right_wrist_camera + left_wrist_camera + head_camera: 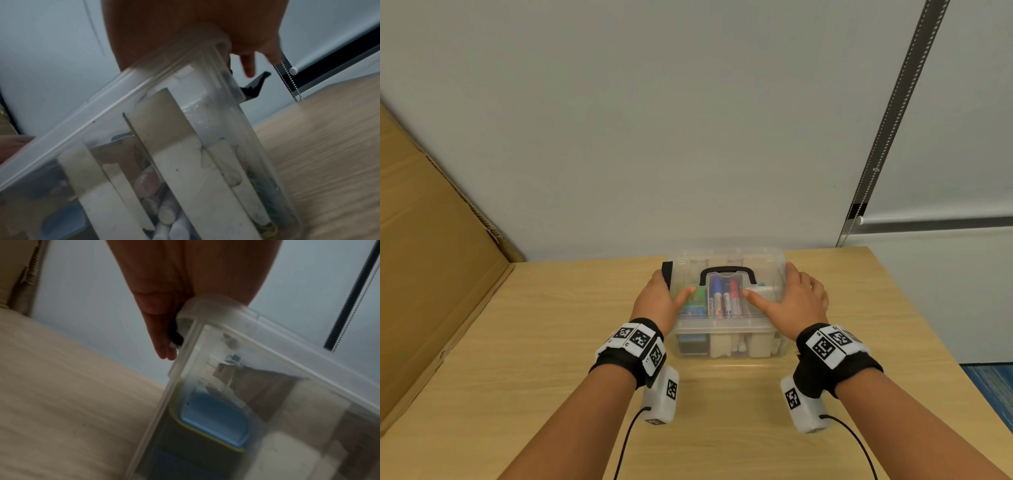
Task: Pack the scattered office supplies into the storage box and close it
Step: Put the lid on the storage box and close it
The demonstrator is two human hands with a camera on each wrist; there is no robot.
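Note:
A clear storage box (727,337) stands on the wooden table (544,342) with its lid (768,270) on top and a black handle (727,271) lying flat. Markers (724,298) and other supplies show through the plastic. My left hand (659,298) spans the lid's left edge, thumb on top, and its straight fingers (162,340) press the black side latch (177,335). My right hand (796,298) lies on the lid's right side with the thumb on top. Its fingers (248,65) reach down over the edge, just above the right latch (254,86), which sticks outward.
A big cardboard sheet (431,257) leans along the table's left side. The wall stands right behind the box, and a blind's bead chain (893,113) hangs at the right. The table's right edge (928,325) drops off to blue floor.

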